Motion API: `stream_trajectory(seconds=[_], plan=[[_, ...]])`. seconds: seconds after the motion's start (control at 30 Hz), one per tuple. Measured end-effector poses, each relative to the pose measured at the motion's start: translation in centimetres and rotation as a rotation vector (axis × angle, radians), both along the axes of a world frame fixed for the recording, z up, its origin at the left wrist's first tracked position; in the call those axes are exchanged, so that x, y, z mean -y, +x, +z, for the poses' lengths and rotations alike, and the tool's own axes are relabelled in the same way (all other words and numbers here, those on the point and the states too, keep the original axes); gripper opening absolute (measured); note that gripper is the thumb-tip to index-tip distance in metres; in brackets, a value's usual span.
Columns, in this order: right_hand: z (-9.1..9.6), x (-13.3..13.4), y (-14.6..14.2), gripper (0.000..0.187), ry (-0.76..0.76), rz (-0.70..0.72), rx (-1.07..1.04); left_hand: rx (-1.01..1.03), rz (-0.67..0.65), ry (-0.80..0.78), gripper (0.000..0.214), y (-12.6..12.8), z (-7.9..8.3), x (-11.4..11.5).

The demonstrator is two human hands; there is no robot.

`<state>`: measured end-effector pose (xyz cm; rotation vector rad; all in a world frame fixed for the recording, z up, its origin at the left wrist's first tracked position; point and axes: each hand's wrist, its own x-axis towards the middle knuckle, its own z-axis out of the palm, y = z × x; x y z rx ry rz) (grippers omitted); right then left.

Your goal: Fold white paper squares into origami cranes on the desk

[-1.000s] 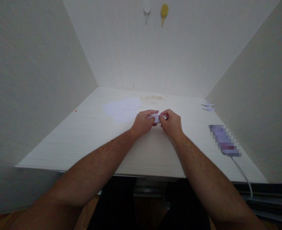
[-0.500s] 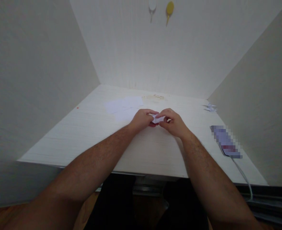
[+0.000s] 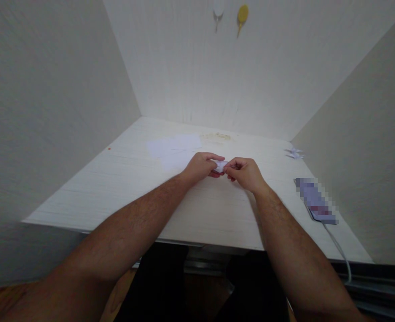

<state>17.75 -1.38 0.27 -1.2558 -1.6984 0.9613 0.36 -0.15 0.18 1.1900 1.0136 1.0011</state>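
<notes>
My left hand (image 3: 201,166) and my right hand (image 3: 246,172) meet above the middle of the white table (image 3: 116,188). Both pinch a small folded piece of white paper (image 3: 220,166) between their fingertips. Most of the paper is hidden by my fingers. The fingers of each hand are curled closed round it.
Loose white paper sheets (image 3: 173,146) lie behind my left hand. A small folded paper figure (image 3: 294,153) sits at the far right. A pixelated flat device (image 3: 316,200) with a cable lies on the right edge. Walls close in left, right and behind. A yellowish stain (image 3: 217,137) marks the far table.
My hands have closed tighter on the paper, and less of it shows now. The view has shifted slightly.
</notes>
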Motion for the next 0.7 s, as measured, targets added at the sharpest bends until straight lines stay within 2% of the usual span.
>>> stream_trajectory(seconds=[0.1,0.23,0.4,0.57,0.7], plan=[[-0.17,-0.15,-0.01,0.014,0.032,-0.065,0.011,0.052,-0.028,0.008,0.030,0.02,0.00,-0.03],[-0.11,-0.29,-0.13,0.017,0.029,-0.116,-0.092,0.113,-0.059,0.054,0.048,-0.10,-0.16,0.02],[0.22,-0.29,-0.28,0.037,0.025,-0.113,-0.201,0.120,-0.045,0.099,0.046,-0.29,-0.10,0.16],[-0.01,-0.50,-0.07,0.025,0.032,-0.075,-0.204,0.109,-0.049,0.141,0.041,-0.42,-0.16,0.04],[-0.06,-0.56,0.03,0.028,0.005,-0.074,-0.260,0.127,-0.056,0.147,0.039,-0.51,-0.38,-0.07]])
